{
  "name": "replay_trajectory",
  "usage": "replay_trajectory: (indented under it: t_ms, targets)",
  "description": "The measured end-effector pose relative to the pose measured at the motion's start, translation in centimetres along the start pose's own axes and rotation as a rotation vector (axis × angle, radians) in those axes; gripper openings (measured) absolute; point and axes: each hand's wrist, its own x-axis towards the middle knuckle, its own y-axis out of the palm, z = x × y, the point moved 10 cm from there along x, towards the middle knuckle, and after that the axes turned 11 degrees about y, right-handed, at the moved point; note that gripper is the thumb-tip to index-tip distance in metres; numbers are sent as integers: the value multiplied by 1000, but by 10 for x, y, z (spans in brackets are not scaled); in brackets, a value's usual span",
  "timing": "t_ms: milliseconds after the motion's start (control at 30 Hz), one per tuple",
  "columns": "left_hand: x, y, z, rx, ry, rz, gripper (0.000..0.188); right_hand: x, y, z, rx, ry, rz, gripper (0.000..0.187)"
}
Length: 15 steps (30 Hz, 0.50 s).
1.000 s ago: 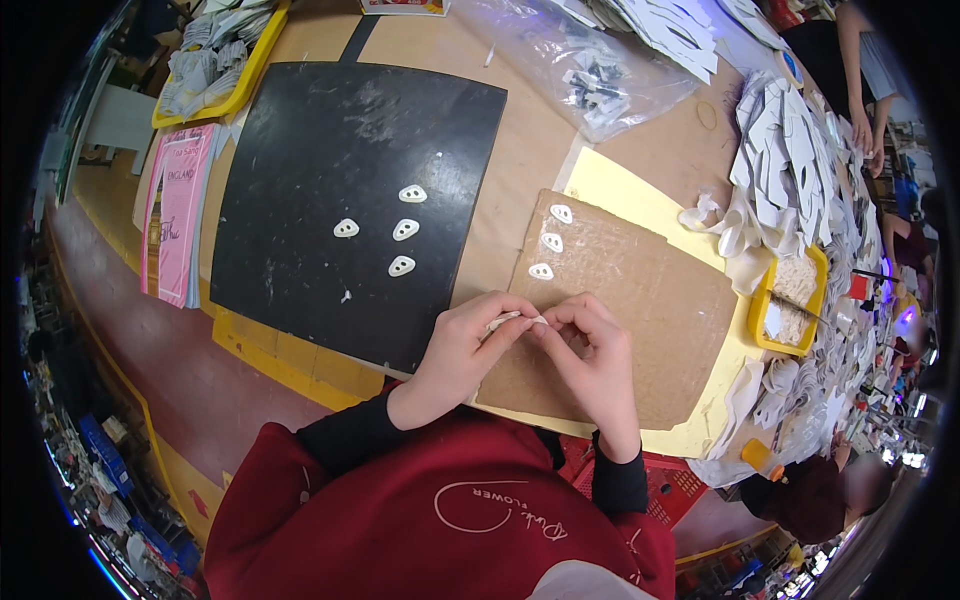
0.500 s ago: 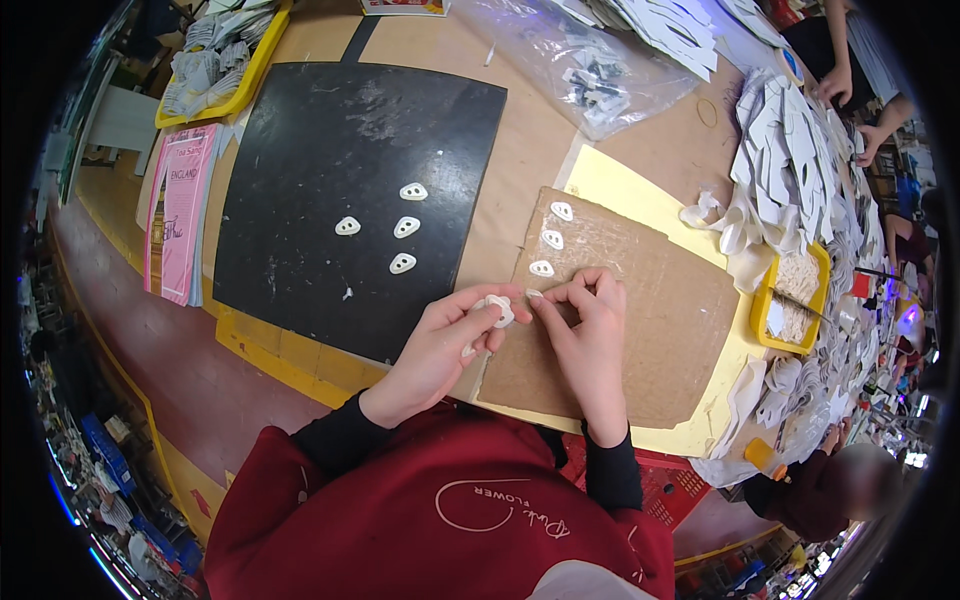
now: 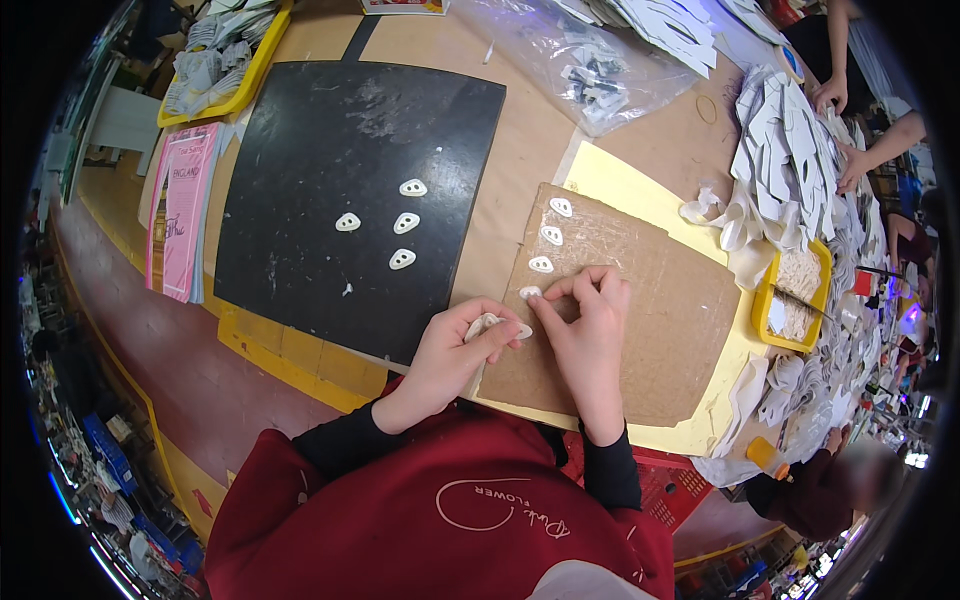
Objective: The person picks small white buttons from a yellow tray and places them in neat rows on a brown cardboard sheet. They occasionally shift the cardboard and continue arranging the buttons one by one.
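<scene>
My left hand [image 3: 447,352] is closed around a small bunch of white pieces [image 3: 486,325], its thumb pressing on them. My right hand [image 3: 590,345] pinches a small white rounded-triangular piece with two holes [image 3: 529,293] against the brown cardboard [image 3: 660,330], at its left edge. Three more two-holed pieces, the nearest one [image 3: 541,264] just beyond my right fingertips, form a row along that edge. On the black board [image 3: 310,170] to the left lie several similar pieces, one of them [image 3: 347,222] apart from the others.
A pink booklet [image 3: 182,215] lies left of the board. Beyond it stands a yellow tray [image 3: 262,60] of grey-white pieces. A clear plastic bag [image 3: 600,95] lies at the back. To the right are piled white cut pieces [image 3: 785,150], a small yellow tray [image 3: 822,270] and another person's hands [image 3: 852,165].
My right hand has brought one white piece down onto the cardboard, below the row of three. My left hand has drawn slightly down and away from it, still holding its bunch.
</scene>
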Motion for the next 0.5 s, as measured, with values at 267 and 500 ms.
replay_trajectory:
  t_ms: [267, 500]
  targets:
    - [4, 1, 0, -32, 52, -55, 15, -10, -3, -3, 226, 38, 132, 11]
    - [1, 9, 6, -136, -20, -32, 15, -21, -7, 3, 410, 45, 227, 13]
